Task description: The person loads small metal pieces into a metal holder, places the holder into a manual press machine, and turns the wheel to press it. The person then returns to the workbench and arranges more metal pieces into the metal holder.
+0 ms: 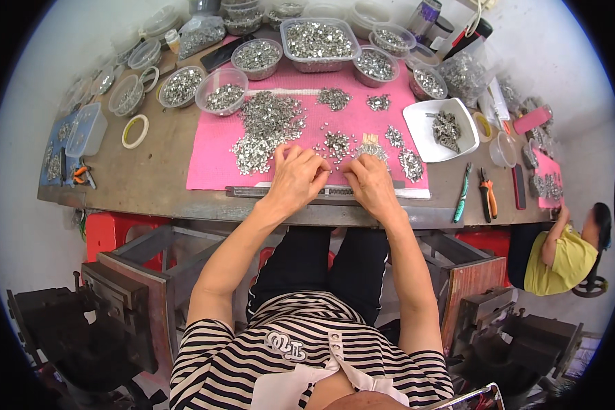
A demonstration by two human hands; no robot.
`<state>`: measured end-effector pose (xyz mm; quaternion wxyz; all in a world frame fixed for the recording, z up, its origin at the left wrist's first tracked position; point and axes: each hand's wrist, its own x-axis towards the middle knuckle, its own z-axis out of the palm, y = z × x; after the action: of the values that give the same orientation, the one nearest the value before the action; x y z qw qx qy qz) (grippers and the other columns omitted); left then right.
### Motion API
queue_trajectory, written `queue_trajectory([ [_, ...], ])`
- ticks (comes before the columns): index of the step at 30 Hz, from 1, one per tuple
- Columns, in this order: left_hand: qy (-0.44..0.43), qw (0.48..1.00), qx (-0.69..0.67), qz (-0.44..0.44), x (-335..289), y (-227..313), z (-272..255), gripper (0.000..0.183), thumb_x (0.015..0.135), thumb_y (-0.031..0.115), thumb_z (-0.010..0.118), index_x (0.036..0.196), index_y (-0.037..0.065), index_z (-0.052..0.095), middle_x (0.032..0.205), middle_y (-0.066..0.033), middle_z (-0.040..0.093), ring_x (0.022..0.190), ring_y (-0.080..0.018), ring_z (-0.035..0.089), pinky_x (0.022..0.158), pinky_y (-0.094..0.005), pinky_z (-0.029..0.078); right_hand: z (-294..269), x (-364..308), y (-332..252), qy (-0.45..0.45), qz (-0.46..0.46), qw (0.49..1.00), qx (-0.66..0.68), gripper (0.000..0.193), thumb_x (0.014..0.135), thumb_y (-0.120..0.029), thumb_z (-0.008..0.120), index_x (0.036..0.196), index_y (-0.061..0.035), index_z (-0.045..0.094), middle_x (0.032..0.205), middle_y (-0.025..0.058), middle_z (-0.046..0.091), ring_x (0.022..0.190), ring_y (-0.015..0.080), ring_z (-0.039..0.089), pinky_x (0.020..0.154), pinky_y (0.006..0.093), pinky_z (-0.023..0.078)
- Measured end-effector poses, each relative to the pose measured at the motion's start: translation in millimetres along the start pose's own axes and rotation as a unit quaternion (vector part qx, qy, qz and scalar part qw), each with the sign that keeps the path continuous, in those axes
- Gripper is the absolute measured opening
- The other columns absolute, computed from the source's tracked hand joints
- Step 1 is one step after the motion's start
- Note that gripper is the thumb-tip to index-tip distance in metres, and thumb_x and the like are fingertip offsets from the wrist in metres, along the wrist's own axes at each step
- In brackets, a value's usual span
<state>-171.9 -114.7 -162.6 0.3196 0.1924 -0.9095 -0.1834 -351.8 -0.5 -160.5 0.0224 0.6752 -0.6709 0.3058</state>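
At the front edge of the pink mat [208, 154], my left hand [297, 179] is closed, thumb and fingertips pinched together. My right hand [371, 181] is also closed in a pinch, a short gap to its right. Whatever either one holds is too small to make out. Both are over a long dark metal strip [335, 192] with a row of small slots. Just beyond the fingertips is a small heap of silvery metal pieces [336, 143]. A larger pile of shiny pieces [272, 117] spreads beyond my left hand, and another heap [411, 166] lies to the right of my right hand.
A white square dish [417, 137] and several tubs of metal parts, one a large rectangular tub [290, 51], stand around the mat. Orange-handled pliers [488, 195] and a teal-handled tool [462, 193] lie at right. Another person in a yellow shirt [567, 256] sits far right.
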Motion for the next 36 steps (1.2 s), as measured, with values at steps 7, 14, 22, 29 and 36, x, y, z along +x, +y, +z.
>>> queue_trajectory([
  [7,0.007,0.998,-0.057,-0.004,-22,17,-3,0.01,0.083,0.013,0.075,0.09,0.009,0.069,0.087,-0.0027,0.063,0.092,-0.0234,0.058,0.098,-0.0444,0.036,0,-6,-3,0.014,0.019,1.0,0.012,0.013,0.084,-0.003,0.072,0.095,-0.0033,0.065,0.085,0.011,0.06,0.084,0.0309,0.06,0.077,0.0415,0.045],
  [14,0.023,0.998,-0.055,0.007,-30,17,0,0.011,0.083,0.011,0.075,0.092,0.008,0.07,0.09,-0.0039,0.065,0.093,-0.0244,0.059,0.101,-0.0456,0.036,3,-22,-36,0.022,0.072,0.989,0.125,0.012,0.085,-0.003,0.073,0.093,-0.0026,0.064,0.087,0.0093,0.063,0.086,0.0286,0.061,0.078,0.0391,0.044],
  [22,0.042,0.994,-0.096,-0.022,-33,15,2,0.01,0.087,0.008,0.072,0.097,0.007,0.07,0.089,-0.0059,0.066,0.088,-0.0247,0.06,0.101,-0.0459,0.037,1,-20,-31,0.027,0.066,0.987,0.143,0.009,0.084,-0.004,0.075,0.092,-0.0032,0.072,0.089,0.0093,0.067,0.084,0.0277,0.064,0.076,0.0381,0.047],
  [29,0.055,0.997,-0.048,-0.032,-31,24,11,0.014,0.087,0.014,0.075,0.098,0.008,0.069,0.089,-0.004,0.066,0.088,-0.024,0.06,0.102,-0.0456,0.036,12,9,-7,-0.006,0.121,0.98,0.16,0.006,0.086,-0.007,0.072,0.092,-0.0048,0.073,0.084,0.0117,0.063,0.083,0.0306,0.063,0.079,0.0414,0.045],
  [36,0.077,0.996,-0.023,-0.035,-30,26,16,0.018,0.086,0.016,0.077,0.1,0.008,0.069,0.09,-0.0036,0.066,0.088,-0.0239,0.061,0.102,-0.0466,0.037,14,4,-9,0.014,0.04,0.998,0.04,0.007,0.086,-0.007,0.072,0.092,-0.0044,0.069,0.085,0.0109,0.059,0.089,0.0301,0.06,0.08,0.042,0.042],
])
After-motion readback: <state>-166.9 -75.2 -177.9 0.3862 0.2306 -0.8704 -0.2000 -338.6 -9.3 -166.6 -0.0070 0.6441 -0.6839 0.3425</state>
